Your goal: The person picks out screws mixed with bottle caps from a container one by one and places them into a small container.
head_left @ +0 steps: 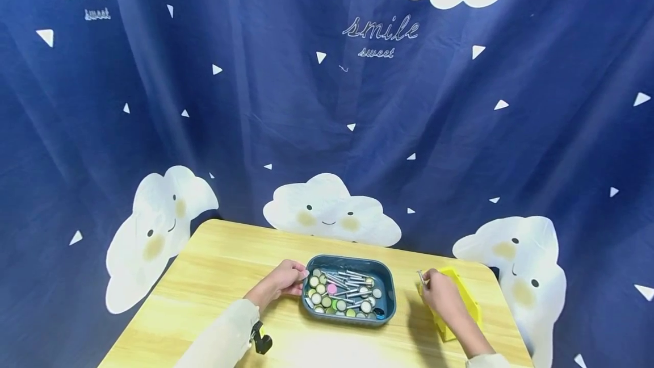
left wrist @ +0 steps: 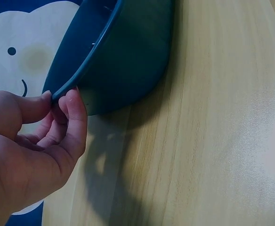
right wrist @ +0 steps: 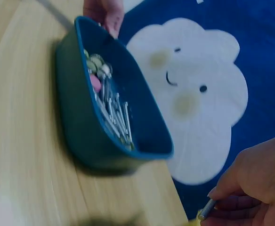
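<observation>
A dark teal rectangular bin point(head_left: 389, 294) stands on the table, holding several silver bolts point(head_left: 352, 294) and many small round caps point(head_left: 317, 299) in white, green, yellow and pink. At its left rim, my left hand point(left wrist: 38, 136) pinches the edge between thumb and fingers. To the right of the bin, my right hand point(head_left: 443, 295) is over a yellow box point(head_left: 472, 310), partly hiding it. Between that hand's thumb and fingers is a slim silver bolt point(right wrist: 207, 209), its end pointing outward. What lies inside the yellow box cannot be made out.
The light wood table point(head_left: 230, 254) has rounded far corners. Behind it hangs a dark blue curtain point(head_left: 286, 84) printed with clouds and triangles. A black strap piece point(head_left: 261, 341) sits on the left wrist.
</observation>
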The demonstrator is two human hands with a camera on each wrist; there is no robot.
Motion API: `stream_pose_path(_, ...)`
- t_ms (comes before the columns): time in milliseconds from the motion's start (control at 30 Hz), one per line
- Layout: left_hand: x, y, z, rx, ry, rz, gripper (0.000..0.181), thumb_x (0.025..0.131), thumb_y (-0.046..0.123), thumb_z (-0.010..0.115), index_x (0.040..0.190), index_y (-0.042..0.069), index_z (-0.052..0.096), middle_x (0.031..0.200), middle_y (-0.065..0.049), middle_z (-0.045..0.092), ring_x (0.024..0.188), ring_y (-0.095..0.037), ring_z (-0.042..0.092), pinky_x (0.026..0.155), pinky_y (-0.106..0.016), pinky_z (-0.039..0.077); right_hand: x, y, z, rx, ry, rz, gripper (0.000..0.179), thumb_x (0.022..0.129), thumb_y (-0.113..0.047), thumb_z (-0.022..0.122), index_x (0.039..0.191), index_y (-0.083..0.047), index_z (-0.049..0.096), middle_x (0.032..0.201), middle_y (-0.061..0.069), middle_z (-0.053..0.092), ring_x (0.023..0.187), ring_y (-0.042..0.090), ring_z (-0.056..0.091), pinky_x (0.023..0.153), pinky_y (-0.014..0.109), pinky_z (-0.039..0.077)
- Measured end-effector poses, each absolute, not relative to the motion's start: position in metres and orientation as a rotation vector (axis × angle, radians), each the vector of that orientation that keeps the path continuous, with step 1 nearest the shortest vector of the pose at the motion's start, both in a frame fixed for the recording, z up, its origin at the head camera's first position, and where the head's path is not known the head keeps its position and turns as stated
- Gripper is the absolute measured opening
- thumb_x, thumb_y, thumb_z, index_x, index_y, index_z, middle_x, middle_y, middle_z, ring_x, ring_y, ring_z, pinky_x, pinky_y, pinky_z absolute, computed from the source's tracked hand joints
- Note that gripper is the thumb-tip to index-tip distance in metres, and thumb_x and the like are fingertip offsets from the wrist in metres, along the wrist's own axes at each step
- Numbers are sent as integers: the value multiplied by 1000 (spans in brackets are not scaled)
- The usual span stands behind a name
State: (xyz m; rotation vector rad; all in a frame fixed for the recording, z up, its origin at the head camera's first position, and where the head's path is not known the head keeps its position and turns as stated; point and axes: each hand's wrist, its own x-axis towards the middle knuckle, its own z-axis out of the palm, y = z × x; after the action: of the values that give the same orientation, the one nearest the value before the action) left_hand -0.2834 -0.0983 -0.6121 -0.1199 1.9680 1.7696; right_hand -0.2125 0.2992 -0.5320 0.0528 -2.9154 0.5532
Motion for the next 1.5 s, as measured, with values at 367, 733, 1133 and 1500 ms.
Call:
stream_pose_path(367, -285, -101, -614, -136, 1968, 1761, 29, 100, 7, 61, 125, -9, 58, 81, -7, 64, 60, -8, 58, 51, -20, 62, -207, 342, -548, -16, -2968, 498, 21, 80, 8, 59, 98, 12, 68, 90, 25, 74, 85, 41, 73, 72, 54, 64)
stream_pose_path(733, -281, -97, -611, -131, 1971, 1773, 31, 100, 7, 60, 127, -10, 57, 79, -6, 62, 60, -8, 58, 51, -21, 62, -209, 367, -573, 14, -3097, 436, 13, 86, 8, 62, 97, 12, 67, 91, 29, 71, 85, 49, 71, 73, 57, 64)
stream_pose_path(1133, -280, -96, -611, -150, 1984, 1764, 31, 100, 8, 62, 127, -7, 57, 78, -3, 60, 59, -9, 57, 51, -21, 62, -214, 375, -593, 41, -3132, 329, 18, 93, 4, 52, 78, 2, 61, 76, 21, 64, 67, 31, 63, 55, 47, 57)
stream_pose_path(1500, -281, -96, -614, -138, 1983, 1765, 30, 100, 9, 61, 125, -7, 57, 78, -4, 61, 58, -8, 57, 49, -20, 61, -216, 381, -606, 134, -3148, 194, 14, 85, 10, 56, 79, -1, 60, 76, 17, 64, 71, 27, 62, 61, 47, 59)
